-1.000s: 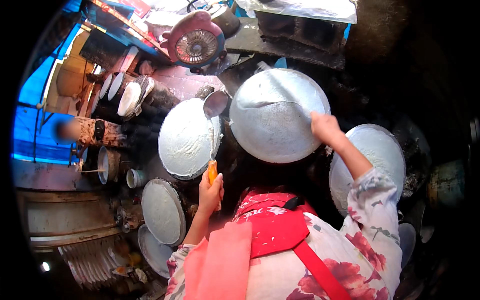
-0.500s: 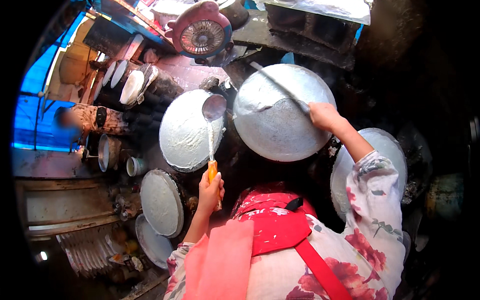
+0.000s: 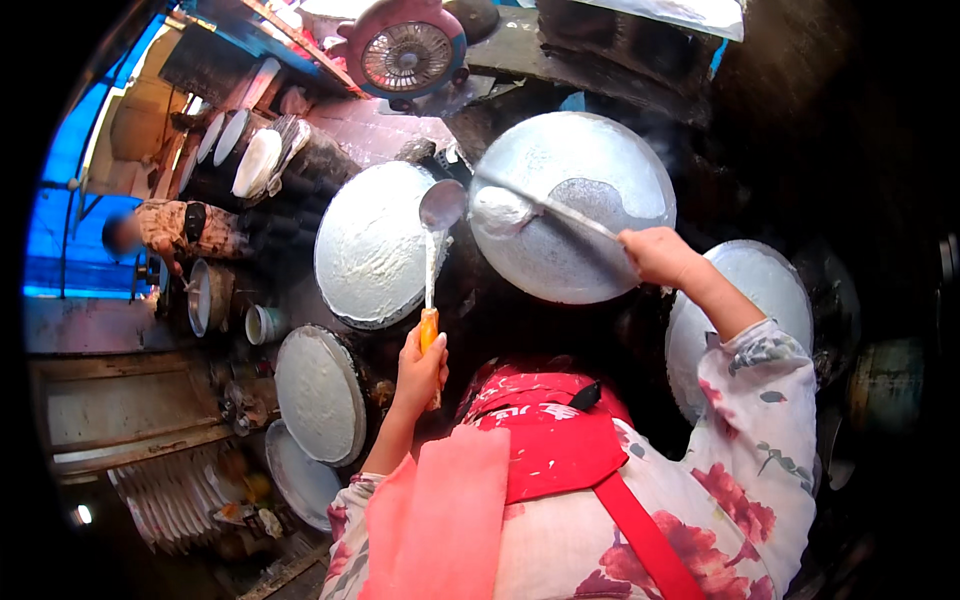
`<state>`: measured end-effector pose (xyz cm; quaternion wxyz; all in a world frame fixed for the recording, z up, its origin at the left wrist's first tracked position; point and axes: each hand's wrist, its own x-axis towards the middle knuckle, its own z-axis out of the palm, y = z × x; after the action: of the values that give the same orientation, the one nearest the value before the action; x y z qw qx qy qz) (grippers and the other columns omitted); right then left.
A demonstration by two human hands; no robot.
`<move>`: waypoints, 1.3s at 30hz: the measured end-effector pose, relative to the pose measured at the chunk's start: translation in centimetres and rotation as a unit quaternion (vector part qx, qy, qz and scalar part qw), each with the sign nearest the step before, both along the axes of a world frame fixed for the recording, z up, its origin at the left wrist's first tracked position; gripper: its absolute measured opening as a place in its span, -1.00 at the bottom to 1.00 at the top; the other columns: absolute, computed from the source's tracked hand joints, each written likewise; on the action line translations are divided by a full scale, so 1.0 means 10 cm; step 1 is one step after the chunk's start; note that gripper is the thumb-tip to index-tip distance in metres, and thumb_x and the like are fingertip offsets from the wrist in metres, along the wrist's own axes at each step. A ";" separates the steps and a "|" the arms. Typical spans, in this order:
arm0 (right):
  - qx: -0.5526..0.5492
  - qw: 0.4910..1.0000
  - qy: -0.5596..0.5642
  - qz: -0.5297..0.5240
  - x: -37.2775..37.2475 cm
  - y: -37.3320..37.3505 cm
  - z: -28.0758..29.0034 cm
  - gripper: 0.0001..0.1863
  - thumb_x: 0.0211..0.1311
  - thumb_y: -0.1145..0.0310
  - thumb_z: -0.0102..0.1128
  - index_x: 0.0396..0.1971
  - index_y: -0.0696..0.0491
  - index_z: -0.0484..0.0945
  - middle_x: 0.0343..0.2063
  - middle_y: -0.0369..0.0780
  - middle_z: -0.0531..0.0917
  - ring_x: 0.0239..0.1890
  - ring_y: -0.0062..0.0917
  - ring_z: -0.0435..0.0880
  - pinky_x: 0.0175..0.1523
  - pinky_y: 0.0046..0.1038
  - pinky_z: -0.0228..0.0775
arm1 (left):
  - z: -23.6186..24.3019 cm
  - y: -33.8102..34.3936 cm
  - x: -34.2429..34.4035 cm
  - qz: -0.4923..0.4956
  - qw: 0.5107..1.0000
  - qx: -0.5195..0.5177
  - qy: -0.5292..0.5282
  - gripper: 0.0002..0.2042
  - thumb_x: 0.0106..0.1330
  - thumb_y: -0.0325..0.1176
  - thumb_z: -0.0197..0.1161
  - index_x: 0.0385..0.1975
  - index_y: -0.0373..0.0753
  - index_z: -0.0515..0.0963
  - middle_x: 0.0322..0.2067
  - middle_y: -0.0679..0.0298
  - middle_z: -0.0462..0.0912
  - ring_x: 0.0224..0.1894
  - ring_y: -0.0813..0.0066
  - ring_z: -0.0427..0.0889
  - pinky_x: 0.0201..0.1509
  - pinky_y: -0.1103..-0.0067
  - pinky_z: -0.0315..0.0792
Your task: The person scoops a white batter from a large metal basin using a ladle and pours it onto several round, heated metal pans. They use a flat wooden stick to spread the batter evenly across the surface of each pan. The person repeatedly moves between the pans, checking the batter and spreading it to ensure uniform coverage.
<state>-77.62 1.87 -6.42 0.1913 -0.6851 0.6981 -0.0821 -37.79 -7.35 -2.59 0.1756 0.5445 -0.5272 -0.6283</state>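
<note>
My left hand is closed round the orange handle of a metal ladle. The ladle's bowl hangs over the right rim of a round griddle coated with white batter. In my right hand is a long, thin scraper, blurred by motion, lying slantwise across a second round griddle. Beside the scraper's left part, a white lump of batter sits near that griddle's left edge. A greyer patch shows in the thin film behind the scraper. Whether the scraper touches the surface, I cannot tell.
Another pale-topped griddle lies under my right forearm. Two more, one batter-covered and one lower down, are at the left. A pink fan stands at the back. At far left, another person is beside a bowl.
The scraper's far end has swung toward me, and a batter lump now shows at the griddle's left side. The grey patch has changed shape. My left hand still grips the ladle; the view has shifted slightly.
</note>
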 end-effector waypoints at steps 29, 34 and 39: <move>-0.100 0.763 -0.381 -0.512 2.70 1.07 -0.58 -0.75 0.31 0.26 -0.13 -0.40 0.13 0.44 -0.68 0.01 0.52 -0.58 -0.02 0.54 -0.52 -0.11 0.32 | 0.01 -0.19 0.87 -0.112 0.982 -0.032 0.146 -0.59 0.33 -0.41 0.06 0.17 -0.22 0.20 -0.61 0.41 0.34 -0.78 0.75 0.26 -0.75 0.78 0.17; -0.121 0.906 -0.163 -0.372 2.87 0.71 -0.76 -0.75 0.29 0.22 -0.12 -0.42 0.08 0.42 -0.57 0.06 0.56 -0.46 0.03 0.55 -0.39 -0.02 0.36 | -0.01 -0.18 0.66 -0.163 0.974 -0.021 0.158 -0.66 0.37 -0.33 0.01 0.10 -0.25 0.24 -0.63 0.38 0.35 -0.78 0.68 0.31 -0.75 0.74 0.22; -0.144 0.800 -0.281 -0.511 2.39 1.29 -0.96 -0.73 0.34 0.27 -0.19 -0.43 0.09 0.45 -0.82 -0.27 0.41 -0.84 -0.61 0.40 -0.73 -0.49 0.20 | -0.02 -0.25 0.69 -0.173 0.974 -0.043 0.142 -0.71 0.37 -0.32 0.00 0.03 -0.25 0.27 -0.65 0.38 0.35 -0.76 0.68 0.32 -0.74 0.73 0.23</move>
<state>-53.76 14.76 -15.99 0.2084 -0.1959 0.8427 -0.4562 -30.92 -9.83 -2.82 0.1601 0.3423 -0.6096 -0.6969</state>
